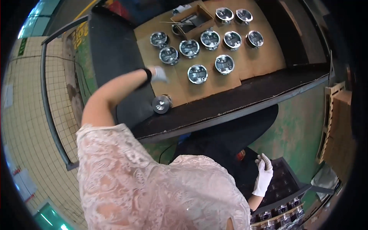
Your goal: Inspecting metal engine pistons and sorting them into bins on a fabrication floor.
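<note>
My left hand (159, 74), in a white glove, hangs over the left part of the cardboard-covered bench; it is smeared, and its fingers do not show clearly. Just below it stands a lone metal piston (161, 104), showing a round face with a bright pattern. The closest of the other pistons are one to its right (197, 74) and another above (169, 55). Down at my right side, my white-gloved right hand (263, 175) has its fingers partly bent and apart, and nothing shows in it. A dark tray (281, 180) lies beside that hand.
Several more shiny pistons (210, 40) stand across the cardboard (253, 63). At the back is an open cardboard box (193, 21). The bench has a raised dark front edge (230, 105). Rows of metal parts (281, 210) fill a rack at lower right, near a wooden pallet (330, 115).
</note>
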`<state>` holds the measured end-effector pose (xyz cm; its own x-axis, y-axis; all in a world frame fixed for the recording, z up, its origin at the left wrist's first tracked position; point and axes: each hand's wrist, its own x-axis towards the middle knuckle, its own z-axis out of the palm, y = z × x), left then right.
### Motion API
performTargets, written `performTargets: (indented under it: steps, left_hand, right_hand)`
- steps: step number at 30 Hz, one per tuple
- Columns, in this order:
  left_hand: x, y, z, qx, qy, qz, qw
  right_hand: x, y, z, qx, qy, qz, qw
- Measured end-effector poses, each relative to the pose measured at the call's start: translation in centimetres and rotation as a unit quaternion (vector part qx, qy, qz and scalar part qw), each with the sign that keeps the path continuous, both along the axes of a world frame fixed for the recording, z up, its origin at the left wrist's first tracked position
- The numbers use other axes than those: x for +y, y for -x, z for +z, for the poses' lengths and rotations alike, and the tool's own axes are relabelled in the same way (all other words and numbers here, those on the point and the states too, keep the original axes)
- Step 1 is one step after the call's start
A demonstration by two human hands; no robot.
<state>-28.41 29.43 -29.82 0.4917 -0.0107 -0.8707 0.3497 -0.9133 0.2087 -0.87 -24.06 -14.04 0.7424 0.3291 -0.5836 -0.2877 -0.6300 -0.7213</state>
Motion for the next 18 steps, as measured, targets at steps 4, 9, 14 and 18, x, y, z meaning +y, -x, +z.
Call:
performTargets:
  steps: [4,9,14,18]
  left_hand:
    - [-9.8,1.2,-7.1,0.236,-0.065,0.302,0.921]
    - [-14.8,3.9,-8.8,0.179,-0.177,0.320,0.913]
    - [-16.7,6.0,-10.3,0.044,-0.219,0.406,0.886]
    - [-16.6,5.4,-9.9,0.070,-0.211,0.423,0.879]
  right_hand:
    - [-1.3,1.1,0.2,-0.017,0.085,0.007,0.996]
    - [-2.2,2.6,0.9,-0.015,0.153,-0.018,0.988]
    - [-1.6,3.1,0.9,-0.045,0.168,-0.016,0.985]
    - [-1.3,3.2,-0.1,-0.086,0.197,0.039,0.976]
